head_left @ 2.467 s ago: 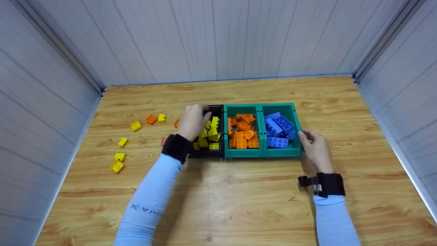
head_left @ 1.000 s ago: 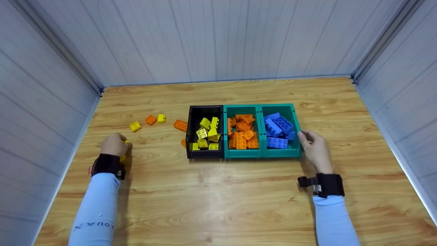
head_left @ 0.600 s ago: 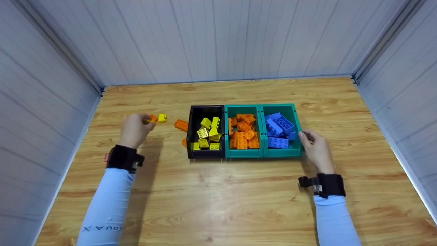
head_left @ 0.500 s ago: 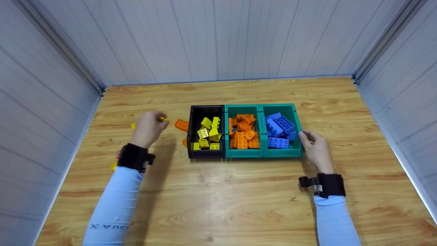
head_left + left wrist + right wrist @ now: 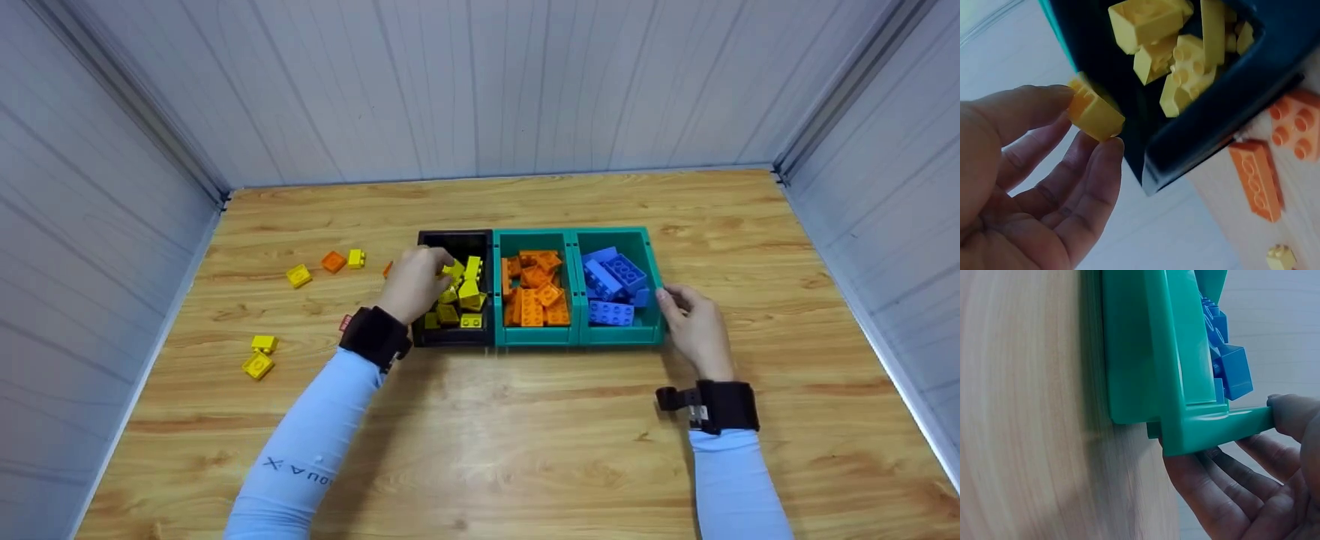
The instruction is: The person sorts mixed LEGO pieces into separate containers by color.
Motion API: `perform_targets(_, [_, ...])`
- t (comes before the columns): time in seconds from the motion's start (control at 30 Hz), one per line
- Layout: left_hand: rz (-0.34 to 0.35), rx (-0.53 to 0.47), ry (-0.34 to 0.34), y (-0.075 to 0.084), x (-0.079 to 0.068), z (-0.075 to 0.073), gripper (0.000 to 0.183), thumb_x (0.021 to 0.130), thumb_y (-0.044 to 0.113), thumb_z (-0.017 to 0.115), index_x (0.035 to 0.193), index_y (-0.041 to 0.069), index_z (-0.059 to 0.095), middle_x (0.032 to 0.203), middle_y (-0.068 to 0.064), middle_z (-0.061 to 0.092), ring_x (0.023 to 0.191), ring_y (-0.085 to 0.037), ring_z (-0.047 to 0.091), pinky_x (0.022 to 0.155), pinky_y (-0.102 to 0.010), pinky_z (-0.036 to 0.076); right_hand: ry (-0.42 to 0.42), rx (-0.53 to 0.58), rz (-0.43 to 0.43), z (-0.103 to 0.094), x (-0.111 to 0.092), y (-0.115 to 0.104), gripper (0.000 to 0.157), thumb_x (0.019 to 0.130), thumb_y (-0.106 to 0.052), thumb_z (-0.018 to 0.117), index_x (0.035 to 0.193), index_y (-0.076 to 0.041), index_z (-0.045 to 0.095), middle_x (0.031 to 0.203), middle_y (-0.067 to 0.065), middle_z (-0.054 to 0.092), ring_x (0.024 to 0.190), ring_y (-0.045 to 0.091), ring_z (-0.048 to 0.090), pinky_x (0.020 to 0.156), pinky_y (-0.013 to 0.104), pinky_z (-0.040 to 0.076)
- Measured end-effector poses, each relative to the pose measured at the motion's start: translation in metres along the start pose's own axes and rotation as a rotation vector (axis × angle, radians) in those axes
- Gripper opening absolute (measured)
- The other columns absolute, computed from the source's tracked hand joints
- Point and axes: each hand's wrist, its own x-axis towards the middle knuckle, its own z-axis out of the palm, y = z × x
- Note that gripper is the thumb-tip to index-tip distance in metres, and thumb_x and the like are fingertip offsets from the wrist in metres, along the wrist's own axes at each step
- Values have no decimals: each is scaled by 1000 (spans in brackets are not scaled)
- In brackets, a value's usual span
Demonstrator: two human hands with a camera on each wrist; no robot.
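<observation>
In the left wrist view my left hand (image 5: 1044, 185) pinches a yellow toy brick (image 5: 1095, 112) between thumb and fingertips, beside the wall of the black bin (image 5: 1162, 163). Seen from the head, that left hand (image 5: 416, 281) is over the black bin's left side, and several yellow bricks (image 5: 469, 294) lie inside. My right hand (image 5: 697, 322) grips the right rim of the green bin (image 5: 619, 335) with blue bricks (image 5: 611, 313). The right wrist view shows its thumb on top of the green rim (image 5: 1230, 424) and the fingers beneath.
The middle green bin (image 5: 536, 337) holds orange bricks (image 5: 532, 307). On the wooden table to the left lie loose yellow bricks (image 5: 258, 365) and an orange brick (image 5: 334, 261). More orange bricks (image 5: 1258, 180) lie just outside the black bin. Pale walls (image 5: 450, 90) enclose the table.
My left hand has gone from the black bin to the table's left side, picked up a yellow brick and carried it back right to the bin. The right hand has stayed on the rim.
</observation>
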Motion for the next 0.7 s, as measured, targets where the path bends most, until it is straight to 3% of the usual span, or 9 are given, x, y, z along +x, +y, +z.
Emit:
perform_targets(0.17, [2, -12, 16, -4, -2, -1, 20, 90, -1, 69, 110, -5, 71, 104, -20, 70, 93, -30, 66, 79, -38, 55, 2, -1, 6, 0, 0, -1, 58, 104, -45, 45, 136, 1, 56, 132, 24, 59, 128, 41, 49, 102, 53, 42])
perform_targets(0.3, [-73, -33, 9, -16, -12, -14, 23, 90, 1, 71, 112, -4, 70, 107, -18, 69, 98, -31, 66, 85, -39, 54, 6, 0, -7, 0, 0, -1, 57, 104, -45, 46, 135, 1, 57, 131, 24, 59, 127, 41, 51, 101, 53, 44])
perform_targets(0.43, [-146, -38, 9, -40, -30, -31, 25, 90, 1, 70, 114, -5, 68, 111, -21, 67, 104, -36, 63, 91, -45, 51, 13, -5, -15, 0, 1, -2, 56, 104, -44, 46, 134, 1, 58, 130, 24, 60, 125, 41, 52, 100, 53, 45])
perform_targets(0.7, [-234, 13, 48, -99, -78, -64, 29, 92, 5, 67, 118, -9, 65, 110, -30, 65, 102, -44, 61, 87, -55, 49, 20, -1, -16, 1, 1, -1, 54, 104, -42, 47, 133, 2, 58, 129, 24, 60, 124, 41, 53, 100, 52, 45])
